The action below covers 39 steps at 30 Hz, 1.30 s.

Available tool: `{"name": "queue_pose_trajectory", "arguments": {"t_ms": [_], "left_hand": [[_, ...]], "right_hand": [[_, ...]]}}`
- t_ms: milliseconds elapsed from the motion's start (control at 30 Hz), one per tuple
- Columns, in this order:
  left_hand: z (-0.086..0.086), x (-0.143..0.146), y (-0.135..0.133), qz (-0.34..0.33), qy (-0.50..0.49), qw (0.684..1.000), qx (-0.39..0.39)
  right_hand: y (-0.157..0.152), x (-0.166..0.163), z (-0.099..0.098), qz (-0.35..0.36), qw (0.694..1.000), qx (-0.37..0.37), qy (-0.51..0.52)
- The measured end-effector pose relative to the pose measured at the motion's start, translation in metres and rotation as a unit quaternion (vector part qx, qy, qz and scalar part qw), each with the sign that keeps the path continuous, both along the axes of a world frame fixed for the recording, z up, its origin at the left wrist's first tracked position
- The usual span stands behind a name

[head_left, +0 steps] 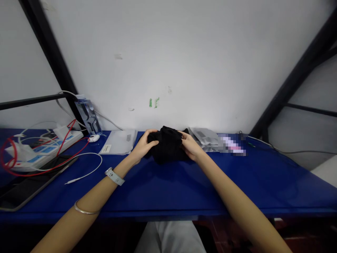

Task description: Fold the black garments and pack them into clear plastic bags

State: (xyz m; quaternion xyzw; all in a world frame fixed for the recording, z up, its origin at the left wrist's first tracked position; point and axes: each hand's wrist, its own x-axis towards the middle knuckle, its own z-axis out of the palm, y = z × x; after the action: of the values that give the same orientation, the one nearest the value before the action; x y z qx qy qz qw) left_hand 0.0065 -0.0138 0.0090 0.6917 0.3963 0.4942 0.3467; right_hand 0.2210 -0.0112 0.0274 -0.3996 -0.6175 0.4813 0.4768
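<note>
A bunched piece of black cloth (168, 147) rests on the blue tabletop near the wall; its folds hide what kind of item it is. My left hand (146, 144) grips its left side, thumb lying over the front and fingers behind. On the opposite side my right hand (191, 144) holds the cloth, with the fingertips partly lost in the dark fabric. Just left of the cloth lies a flat translucent plastic bag (121, 140) with a label. Grey plastic packets (206, 138) are stacked beside my right hand.
At the left, a white power strip (44, 149) carries tangled red and white cables, with a dark tablet (34, 182) in front. A clear water bottle (88, 114) stands by the black frame post. The blue table (163, 193) ends close to my lap. One white cable (92, 172) trails loosely.
</note>
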Motion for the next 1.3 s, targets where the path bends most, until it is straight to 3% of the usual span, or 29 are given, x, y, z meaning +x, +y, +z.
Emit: {"name": "queue_pose_trajectory", "arguments": {"t_ms": [100, 167, 300, 400, 500, 567, 667, 833, 1033, 1167, 1300], "left_hand": [[0.017, -0.002, -0.01, -0.149, 0.001, 0.987, -0.053], [0.025, -0.004, -0.014, -0.193, -0.015, 0.979, -0.057], [0.031, -0.005, -0.016, -0.095, -0.062, 0.993, 0.022], [0.027, 0.002, -0.018, -0.094, -0.024, 0.995, 0.031], [0.019, 0.011, -0.021, -0.129, 0.007, 0.992, -0.01], [0.013, 0.015, -0.02, -0.139, -0.026, 0.989, -0.049], [0.008, 0.016, -0.017, -0.134, -0.074, 0.982, -0.106], [0.015, 0.007, -0.019, -0.123, -0.007, 0.981, -0.149], [0.021, 0.0, -0.018, -0.077, 0.026, 0.987, -0.141], [0.022, -0.005, -0.011, -0.028, 0.056, 0.989, -0.133], [0.028, -0.015, -0.009, -0.011, 0.103, 0.99, -0.101]], "right_hand": [[0.0, 0.009, 0.009, -0.014, 0.998, 0.062, -0.001], [-0.001, 0.016, 0.018, -0.02, 0.995, 0.1, -0.018], [-0.009, 0.018, 0.033, 0.017, 0.982, 0.176, -0.071], [-0.014, 0.005, 0.03, 0.028, 0.96, 0.249, -0.126], [-0.015, -0.012, 0.018, -0.075, 0.931, 0.317, -0.167], [-0.014, -0.019, 0.01, -0.164, 0.897, 0.351, -0.212], [-0.015, -0.02, 0.006, -0.182, 0.874, 0.335, -0.301], [-0.025, -0.012, 0.014, -0.025, 0.925, 0.231, -0.301], [-0.035, -0.01, 0.014, 0.05, 0.882, 0.228, -0.409], [-0.028, -0.006, 0.013, 0.016, 0.885, 0.227, -0.406], [-0.019, 0.004, 0.022, -0.054, 0.875, 0.279, -0.393]]}}
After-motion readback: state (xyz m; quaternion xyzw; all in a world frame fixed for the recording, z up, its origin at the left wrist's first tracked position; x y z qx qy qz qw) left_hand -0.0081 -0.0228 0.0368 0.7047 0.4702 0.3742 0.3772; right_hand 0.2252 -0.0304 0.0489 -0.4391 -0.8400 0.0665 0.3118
